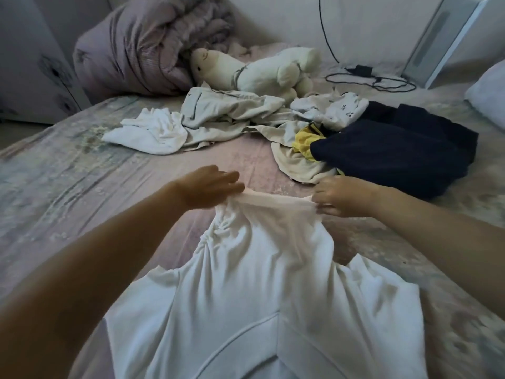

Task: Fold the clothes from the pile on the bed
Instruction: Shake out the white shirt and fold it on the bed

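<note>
A white garment (254, 283) lies stretched toward me on the pink patterned bed (82, 170). My left hand (210, 187) grips its far edge at the left corner, and my right hand (341, 195) pinches the same edge at the right corner, pulling it taut between them. Beyond my hands lies the pile: a crumpled white piece (150, 132), beige clothes (226, 113), a white printed item (333, 108), a yellow piece (306, 143) and a dark navy garment (396, 157).
A white plush toy (254, 69) lies behind the pile, beside a rolled purple quilt (142, 50). A black cable and charger (366, 75) rest at the back right. A pillow (489, 97) sits at the right edge.
</note>
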### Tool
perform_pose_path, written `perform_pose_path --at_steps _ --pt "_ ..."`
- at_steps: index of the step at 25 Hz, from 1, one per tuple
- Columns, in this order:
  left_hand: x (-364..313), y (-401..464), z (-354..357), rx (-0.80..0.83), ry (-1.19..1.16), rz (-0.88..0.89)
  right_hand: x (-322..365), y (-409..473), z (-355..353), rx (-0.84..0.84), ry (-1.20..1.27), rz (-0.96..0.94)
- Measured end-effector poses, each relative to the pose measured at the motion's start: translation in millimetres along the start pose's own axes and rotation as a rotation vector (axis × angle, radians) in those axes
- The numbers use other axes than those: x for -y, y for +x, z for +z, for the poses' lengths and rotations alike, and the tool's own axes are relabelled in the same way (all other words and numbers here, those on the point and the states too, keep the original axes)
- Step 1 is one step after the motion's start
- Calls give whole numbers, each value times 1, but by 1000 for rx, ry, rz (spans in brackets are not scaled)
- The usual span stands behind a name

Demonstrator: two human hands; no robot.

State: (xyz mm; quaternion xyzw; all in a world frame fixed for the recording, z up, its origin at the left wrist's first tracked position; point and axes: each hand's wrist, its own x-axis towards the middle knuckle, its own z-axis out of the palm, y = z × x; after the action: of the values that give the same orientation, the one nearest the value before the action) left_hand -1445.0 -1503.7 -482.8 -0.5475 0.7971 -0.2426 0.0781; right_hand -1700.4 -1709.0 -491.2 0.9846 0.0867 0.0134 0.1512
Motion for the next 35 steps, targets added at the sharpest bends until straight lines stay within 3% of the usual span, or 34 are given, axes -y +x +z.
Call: perform_pose_path --at_steps 4,6,8,13,15,18,19,22,25,26,28,30,32,34,35 --pt "-47 -19 -4 -16 63 473 15 -18 -12 92 -240 -286" --pt "-69 -29 0 52 -43 557 28 -23 -14 202 -251 -363" --pt "-81 -39 0 142 -61 518 38 -27 -13 242 -210 -387" --pt "-64 -63 -14 179 -117 68 40 -41 -19 27 -47 -144" --pt "-57 -67 -27 227 -104 -151 44 -44 -30 47 12 89" --pt "-51 -65 -57 557 -166 -479 58 -40 -52 273 91 517" --pt "-48 -62 -63 569 -209 -562 60 -37 -54 280 98 590" --pt "-36 -53 -79 493 -81 -634 63 -29 -60 221 136 811" --pt "-21 -49 -95 475 147 -509 55 -19 -70 235 195 1006" --pt "-15 -51 -96 482 157 -514 50 -17 -70 186 231 1067" --pt "2 -54 -94 461 -38 -705 38 -13 -70 58 309 1206" --pt "17 -57 -89 344 -340 -891 24 -6 -67 -26 512 1320" --pt "24 -53 -80 205 -495 -1046 15 10 -63 -181 979 1498" --pt "26 -44 -65 173 -603 -1198 11 29 -54 -390 1408 1681" --pt "27 -39 -52 179 -678 -1262 8 37 -46 -476 1510 1728"
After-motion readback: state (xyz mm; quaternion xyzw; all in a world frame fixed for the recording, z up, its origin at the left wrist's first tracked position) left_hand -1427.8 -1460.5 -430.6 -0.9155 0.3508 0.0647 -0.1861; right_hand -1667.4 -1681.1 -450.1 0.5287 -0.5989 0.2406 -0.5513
